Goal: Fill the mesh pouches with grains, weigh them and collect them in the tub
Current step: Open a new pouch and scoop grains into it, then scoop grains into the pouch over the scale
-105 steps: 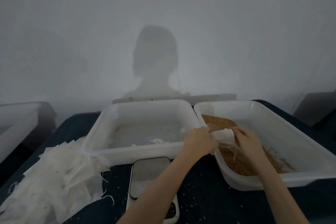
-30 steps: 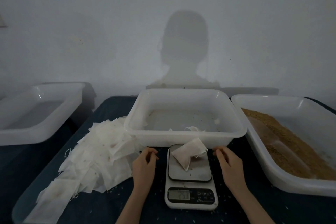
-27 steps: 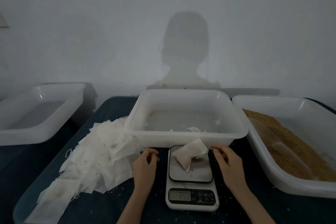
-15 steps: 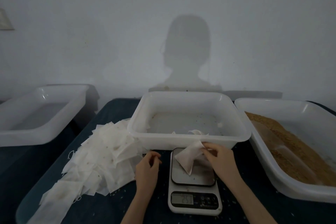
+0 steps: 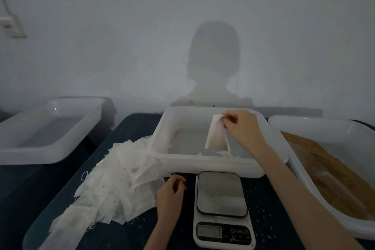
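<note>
White mesh pouch (image 5: 217, 134), filled, hangs over the middle tub (image 5: 205, 165), its top corner pinched by the right hand (image 5: 242, 126). The left hand (image 5: 170, 196), fingers loosely curled and holding nothing, rests beside the scale (image 5: 222, 209).

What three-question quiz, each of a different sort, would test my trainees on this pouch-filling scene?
1. True or false: the platform of the scale is bare.
2. Which of the hands holds the filled pouch? A. left hand B. right hand C. both
3. Fill in: the pouch hangs over the ____ tub, not the one with grains.

Key:
1. True.
2. B. The right hand pinches its top; the left hand rests by the pile of empty pouches, holding nothing I can see.
3. Middle.
</note>
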